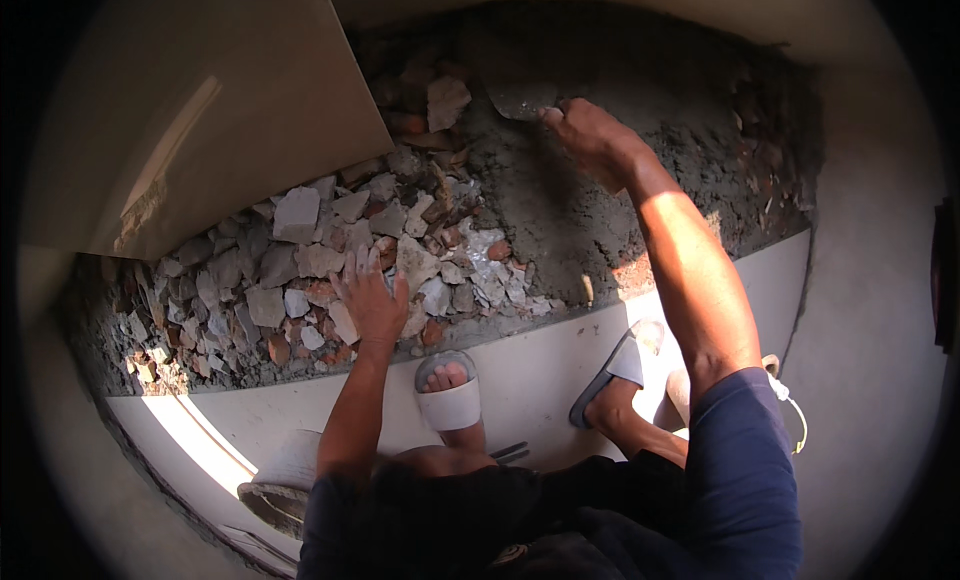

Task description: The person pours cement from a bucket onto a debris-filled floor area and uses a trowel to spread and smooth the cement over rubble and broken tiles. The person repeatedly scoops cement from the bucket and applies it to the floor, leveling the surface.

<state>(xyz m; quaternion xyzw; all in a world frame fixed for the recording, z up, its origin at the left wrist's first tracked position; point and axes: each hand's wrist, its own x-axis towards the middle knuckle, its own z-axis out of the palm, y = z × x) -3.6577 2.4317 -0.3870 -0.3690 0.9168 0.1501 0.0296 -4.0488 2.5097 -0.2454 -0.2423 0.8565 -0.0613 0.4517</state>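
My right hand (592, 140) grips a metal trowel (515, 107), its blade against the dark wet mortar (560, 220) at the upper middle and right. My left hand (370, 300), fingers spread, rests on broken rubble (280, 260) of pale chunks and red brick pieces, left of the mortar. Above the rubble on the left is a large glossy tile or panel (230, 120) with a straight edge.
My sandalled feet (445, 390) are on a pale tiled strip (360, 410) along the mortar's near edge. A bucket (270, 500) stands at lower left, a white cable (790, 410) lies at the right, and pale walls (870, 230) bound the area.
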